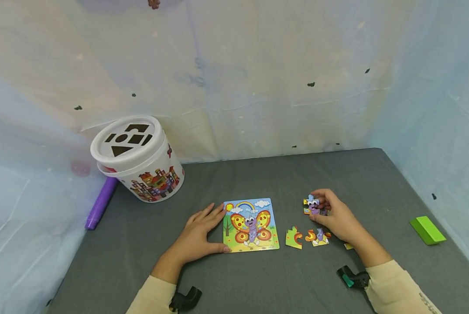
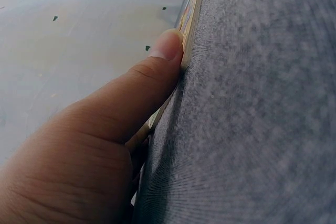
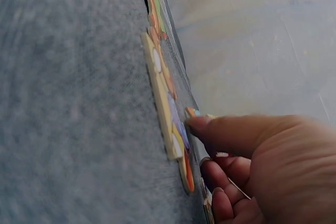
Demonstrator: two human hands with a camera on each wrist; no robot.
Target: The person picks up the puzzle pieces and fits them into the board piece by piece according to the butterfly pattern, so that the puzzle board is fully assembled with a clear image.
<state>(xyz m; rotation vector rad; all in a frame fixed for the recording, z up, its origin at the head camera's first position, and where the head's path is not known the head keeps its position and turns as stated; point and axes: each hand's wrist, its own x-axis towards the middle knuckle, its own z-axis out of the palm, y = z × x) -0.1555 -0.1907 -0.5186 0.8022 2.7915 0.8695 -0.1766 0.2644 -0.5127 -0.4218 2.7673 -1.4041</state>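
Observation:
A square butterfly puzzle board (image 1: 251, 224) lies flat on the grey table. My left hand (image 1: 196, 235) rests along its left side, fingers extended, with the thumb at the lower left corner. In the left wrist view, that thumb touches the board's edge. To the right of the board, my right hand (image 1: 338, 216) pinches a puzzle piece (image 1: 312, 204) showing the butterfly's face; its fingers partly cover it. Nearer the front lie a green and orange puzzle piece (image 1: 293, 237) and a piece with the purple body (image 1: 318, 237). A yellow piece (image 1: 348, 246) is mostly hidden under the right wrist.
At the back left stands a white bucket (image 1: 155, 174) whose lid has shaped holes. A purple stick-like object (image 1: 100, 205) lies beside it at the table's left edge. Near the right edge is a green block (image 1: 428, 230). Pale sheeting (image 1: 258, 109) surrounds the table.

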